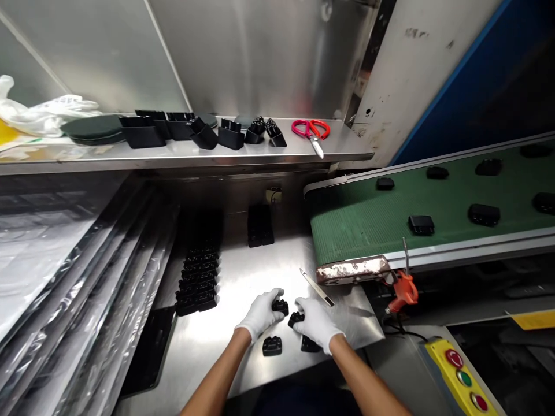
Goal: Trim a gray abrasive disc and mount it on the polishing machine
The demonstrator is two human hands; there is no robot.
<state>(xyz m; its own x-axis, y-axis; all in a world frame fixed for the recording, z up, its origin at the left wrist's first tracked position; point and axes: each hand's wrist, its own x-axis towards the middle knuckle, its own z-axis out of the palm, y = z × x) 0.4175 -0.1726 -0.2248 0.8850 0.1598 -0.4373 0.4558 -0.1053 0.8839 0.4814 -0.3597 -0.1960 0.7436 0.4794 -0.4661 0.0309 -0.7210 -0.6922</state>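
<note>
While both gloved hands work low over the steel table (243, 271), each has its fingers curled shut around a small black plastic part. The left hand (261, 315) grips one black part (280, 306) at its fingertips, and the right hand (316, 323) pinches a second black part (296, 319) just beside it; the two pieces sit close together, nearly touching, above the table's near edge. Two more loose parts lie on the table right by the hands: one (272, 345) just below the left hand, another (309, 344) partly tucked under the right hand.

A thin blade (316, 287) rests on the table just beyond the right hand, angled toward the end of the green conveyor belt (368, 222). The belt runs off from the table's right side and carries several black parts spread apart along it. An orange air gun (401, 292) hangs off the belt's near end, beyond the table's right edge, and a yellow button box (462, 375) sits well apart from the table at the lower right.

Toward the table's left, a stacked row of black parts (197, 277) stands in a column, with clear plastic sheets (65, 277) further left. Above the table's back, a steel shelf (182, 155) holds black moulded pieces (203, 134) and red-handled scissors (311, 130).
</note>
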